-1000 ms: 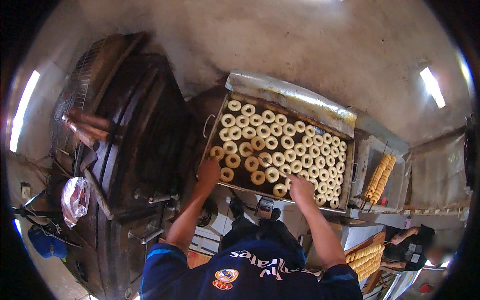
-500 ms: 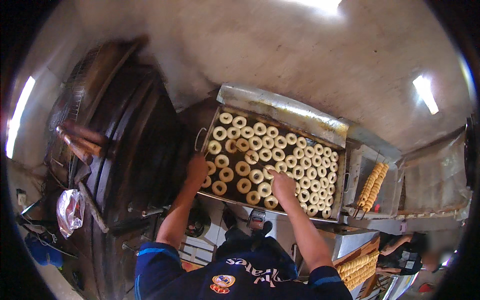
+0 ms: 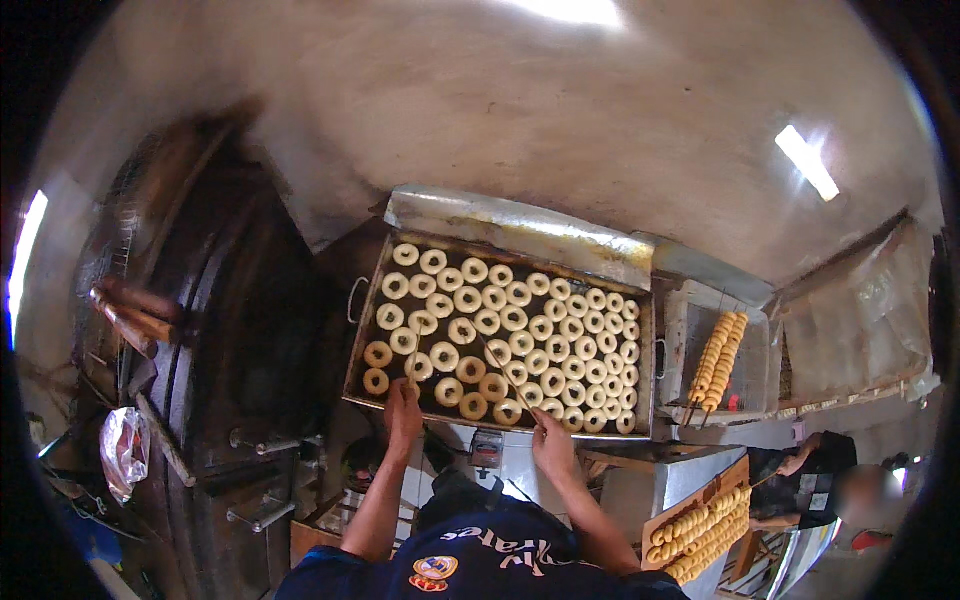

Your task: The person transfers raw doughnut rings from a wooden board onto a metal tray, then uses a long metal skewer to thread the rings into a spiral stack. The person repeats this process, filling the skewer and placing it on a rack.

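Note:
A wide metal frying pan (image 3: 648, 385) holds dark oil with many pale dough rings (image 3: 463, 300) floating in it. Several rings along the near left, such as one golden ring (image 3: 462, 369), look more browned. My left hand (image 3: 403, 415) is closed around a thin stick (image 3: 415, 357) at the pan's near left edge, its tip reaching in among the rings. Over the near edge, my right hand (image 3: 552, 443) grips another thin stick (image 3: 512, 383), which slants up and left across the rings. Fingers hide the held ends of both sticks.
A metal splash guard (image 3: 510, 232) rises behind the pan. At right, a tray (image 3: 678, 345) holds skewered fried rings (image 3: 717, 360). More skewers of rings (image 3: 705, 535) lie on a board lower right, near another person (image 3: 815, 480). A dark oven (image 3: 235, 350) stands left.
The view has shifted, moving the pan left in the picture. My right hand has drawn back toward the near edge. My left hand has come from the pan's left side to its near edge.

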Demonstrator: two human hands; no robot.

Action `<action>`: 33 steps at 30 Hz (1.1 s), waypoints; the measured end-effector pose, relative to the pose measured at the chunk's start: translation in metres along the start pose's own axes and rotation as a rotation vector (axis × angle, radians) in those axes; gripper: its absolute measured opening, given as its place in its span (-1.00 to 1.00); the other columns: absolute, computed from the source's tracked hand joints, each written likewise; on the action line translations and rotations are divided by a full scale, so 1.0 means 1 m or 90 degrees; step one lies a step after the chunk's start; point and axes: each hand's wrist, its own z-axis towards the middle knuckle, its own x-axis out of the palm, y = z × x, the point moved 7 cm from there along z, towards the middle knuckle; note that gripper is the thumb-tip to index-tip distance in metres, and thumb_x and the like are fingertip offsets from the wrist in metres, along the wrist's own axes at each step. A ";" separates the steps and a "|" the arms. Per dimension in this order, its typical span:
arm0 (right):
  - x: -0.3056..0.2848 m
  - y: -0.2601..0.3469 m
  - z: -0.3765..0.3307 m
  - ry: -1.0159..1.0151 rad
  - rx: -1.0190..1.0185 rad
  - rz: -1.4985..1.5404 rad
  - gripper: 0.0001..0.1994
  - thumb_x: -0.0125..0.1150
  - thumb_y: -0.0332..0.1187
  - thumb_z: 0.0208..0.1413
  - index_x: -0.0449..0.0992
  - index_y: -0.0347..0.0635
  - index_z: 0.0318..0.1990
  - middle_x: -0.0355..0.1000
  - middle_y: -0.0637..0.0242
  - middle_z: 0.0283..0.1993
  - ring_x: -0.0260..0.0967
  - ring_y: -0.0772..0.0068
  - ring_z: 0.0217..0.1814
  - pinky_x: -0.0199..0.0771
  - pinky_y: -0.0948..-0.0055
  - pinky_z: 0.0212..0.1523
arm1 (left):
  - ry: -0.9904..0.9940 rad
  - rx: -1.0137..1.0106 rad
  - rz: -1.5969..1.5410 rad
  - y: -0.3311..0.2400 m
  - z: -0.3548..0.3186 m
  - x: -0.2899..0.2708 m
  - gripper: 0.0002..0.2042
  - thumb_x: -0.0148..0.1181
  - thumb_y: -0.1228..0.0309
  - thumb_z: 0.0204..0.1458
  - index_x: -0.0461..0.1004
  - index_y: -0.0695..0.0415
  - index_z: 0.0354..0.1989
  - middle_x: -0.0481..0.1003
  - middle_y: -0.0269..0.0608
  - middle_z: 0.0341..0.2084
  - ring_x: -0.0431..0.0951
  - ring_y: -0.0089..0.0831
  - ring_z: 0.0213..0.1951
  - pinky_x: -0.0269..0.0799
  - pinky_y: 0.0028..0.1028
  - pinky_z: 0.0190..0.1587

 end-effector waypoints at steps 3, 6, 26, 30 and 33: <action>0.004 -0.021 -0.008 0.031 0.057 0.026 -0.58 0.19 -0.40 0.37 0.59 -0.02 0.35 0.68 -0.10 0.09 0.65 -0.27 0.00 0.68 -0.11 0.00 | 0.014 0.017 -0.053 -0.006 -0.024 0.027 -0.72 0.04 0.33 0.51 0.51 0.28 0.17 0.63 0.23 -0.01 0.63 0.25 0.09 0.50 -0.02 0.14; 0.011 -0.015 0.018 0.047 0.013 -0.047 -0.58 0.19 -0.41 0.35 0.61 0.00 0.33 0.70 -0.07 -0.03 0.68 -0.22 -0.10 0.69 -0.12 -0.10 | 0.001 0.073 -0.016 -0.014 -0.030 0.037 -0.72 0.03 0.37 0.50 0.50 0.32 0.16 0.62 0.23 -0.02 0.61 0.28 0.08 0.49 -0.01 0.15; 0.045 -0.114 -0.069 0.120 0.341 0.687 -0.72 0.38 -0.30 0.40 0.63 -0.21 0.15 0.53 0.38 -0.23 0.49 0.44 -0.25 0.49 0.50 -0.35 | 0.179 0.160 -0.128 0.026 -0.098 0.149 -0.69 0.17 0.30 0.41 0.62 0.22 0.17 0.64 -0.07 0.04 0.62 -0.16 0.08 0.52 -0.17 0.18; 0.049 -0.138 -0.095 0.114 0.303 0.677 -0.66 0.38 -0.27 0.41 0.57 -0.17 0.24 0.53 0.33 -0.12 0.50 0.37 -0.19 0.54 0.44 -0.32 | 0.213 -0.134 -0.487 -0.007 -0.176 0.220 -0.74 0.28 0.30 0.43 0.58 0.17 0.15 0.60 -0.36 -0.23 0.57 -0.52 -0.18 0.50 -0.46 -0.09; 0.060 -0.155 -0.119 0.136 0.259 0.666 -0.60 0.38 -0.25 0.42 0.52 -0.14 0.31 0.53 0.29 -0.03 0.51 0.32 -0.15 0.57 0.39 -0.30 | 0.169 0.016 -0.468 -0.047 -0.219 0.217 -0.68 0.29 0.27 0.43 0.56 0.22 0.18 0.62 -0.32 -0.26 0.59 -0.50 -0.21 0.51 -0.42 -0.16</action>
